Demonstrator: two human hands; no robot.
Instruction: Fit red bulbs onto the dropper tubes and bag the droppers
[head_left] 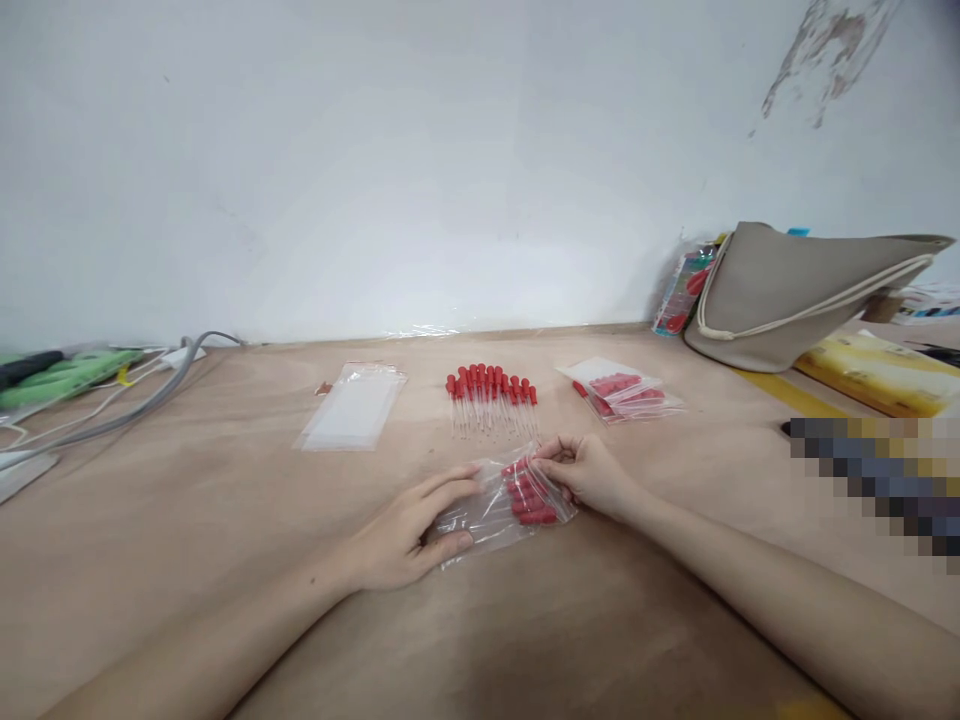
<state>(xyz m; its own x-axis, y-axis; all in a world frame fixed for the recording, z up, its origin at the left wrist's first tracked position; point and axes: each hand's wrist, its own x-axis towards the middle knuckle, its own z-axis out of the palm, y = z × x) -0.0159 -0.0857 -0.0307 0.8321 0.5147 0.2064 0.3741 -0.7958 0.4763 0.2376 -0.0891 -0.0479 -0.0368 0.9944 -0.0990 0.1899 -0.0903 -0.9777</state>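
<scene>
A clear plastic bag (pixel 487 515) lies on the table in front of me, with several red-bulbed droppers (pixel 531 495) inside it, bulbs toward the right. My left hand (pixel 409 525) rests at the bag's left end, fingers and thumb apart and touching the plastic. At the right end, the fingertips of my right hand (pixel 585 475) pinch the bag near its edge, beside the bulbs. Just beyond lies a fanned row of loose glass droppers (pixel 491 395) with red bulbs pointing away from me.
Flat clear bags (pixel 356 405) are stacked at the left. Filled bags (pixel 622 390) of red-bulbed droppers lie at the right. Further right are a grey-beige pouch (pixel 795 295) and a yellow pack (pixel 885 370). A grey cable (pixel 161 390) and green object (pixel 75 375) occupy the far left.
</scene>
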